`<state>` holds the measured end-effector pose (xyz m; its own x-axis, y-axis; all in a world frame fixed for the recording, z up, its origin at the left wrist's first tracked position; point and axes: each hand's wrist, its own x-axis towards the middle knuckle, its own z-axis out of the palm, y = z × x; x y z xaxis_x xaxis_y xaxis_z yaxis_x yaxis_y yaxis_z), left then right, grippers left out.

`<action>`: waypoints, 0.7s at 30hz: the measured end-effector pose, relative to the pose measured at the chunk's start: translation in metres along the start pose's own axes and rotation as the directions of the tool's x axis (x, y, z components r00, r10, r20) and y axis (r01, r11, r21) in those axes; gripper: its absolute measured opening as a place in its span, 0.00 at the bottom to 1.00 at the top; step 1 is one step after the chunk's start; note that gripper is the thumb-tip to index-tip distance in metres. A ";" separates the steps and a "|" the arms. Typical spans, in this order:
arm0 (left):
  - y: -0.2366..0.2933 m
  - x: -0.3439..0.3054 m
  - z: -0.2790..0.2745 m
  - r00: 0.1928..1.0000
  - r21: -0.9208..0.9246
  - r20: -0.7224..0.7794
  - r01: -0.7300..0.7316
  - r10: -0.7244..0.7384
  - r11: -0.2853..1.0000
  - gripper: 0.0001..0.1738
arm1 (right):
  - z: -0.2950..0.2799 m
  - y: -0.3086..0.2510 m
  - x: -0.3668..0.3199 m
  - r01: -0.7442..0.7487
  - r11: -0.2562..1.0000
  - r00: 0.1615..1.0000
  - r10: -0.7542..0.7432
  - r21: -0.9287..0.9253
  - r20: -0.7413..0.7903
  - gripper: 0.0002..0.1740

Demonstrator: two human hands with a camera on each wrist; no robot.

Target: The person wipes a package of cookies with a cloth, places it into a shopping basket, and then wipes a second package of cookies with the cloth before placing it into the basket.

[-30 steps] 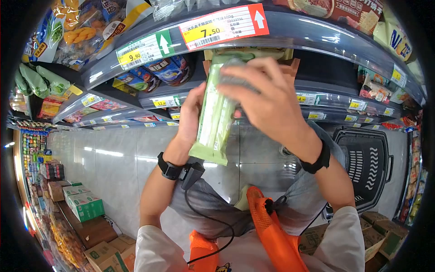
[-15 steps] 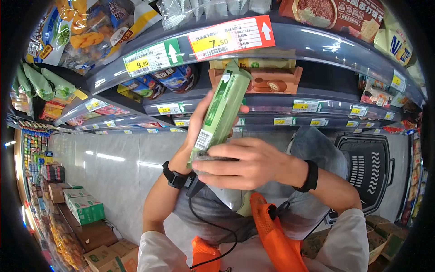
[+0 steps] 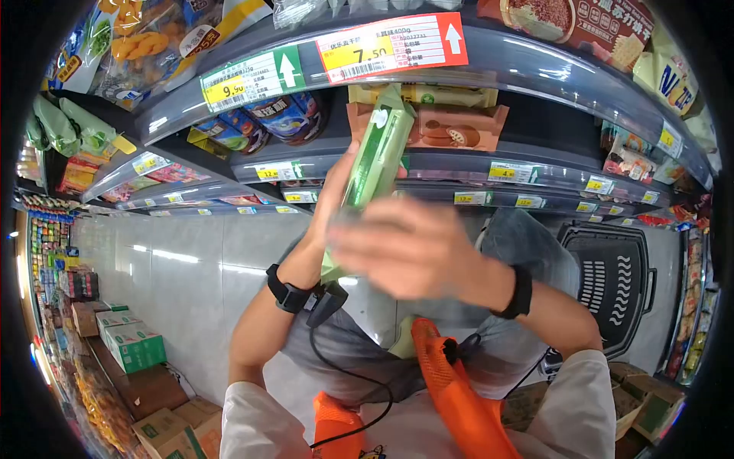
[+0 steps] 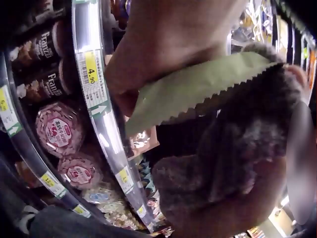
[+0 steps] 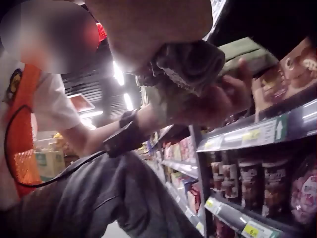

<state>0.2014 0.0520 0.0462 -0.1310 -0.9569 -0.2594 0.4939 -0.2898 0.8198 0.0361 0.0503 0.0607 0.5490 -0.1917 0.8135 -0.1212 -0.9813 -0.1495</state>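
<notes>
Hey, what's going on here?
A person is at a shop shelf. The left hand grips a green packet. The right hand, blurred in the head view, holds a dark grey cloth at the packet's near end, so it's probably being wiped. Beyond it, a brown packet lies on the shelf.

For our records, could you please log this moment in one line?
left hand: grips long green plastic packet | right hand: holds dark grey cloth over packet
</notes>
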 end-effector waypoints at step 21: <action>0.001 -0.004 -0.006 0.996 0.022 0.084 0.037 -0.039 0.999 0.32 | 0.009 -0.007 0.000 0.109 0.994 0.991 -0.110 0.028 0.073 0.11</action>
<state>0.2074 0.0550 0.0455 -0.2220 -0.9432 -0.2473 0.4696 -0.3257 0.8206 0.0442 0.0565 0.0568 0.6178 -0.0829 0.7820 -0.0375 -0.9964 -0.0761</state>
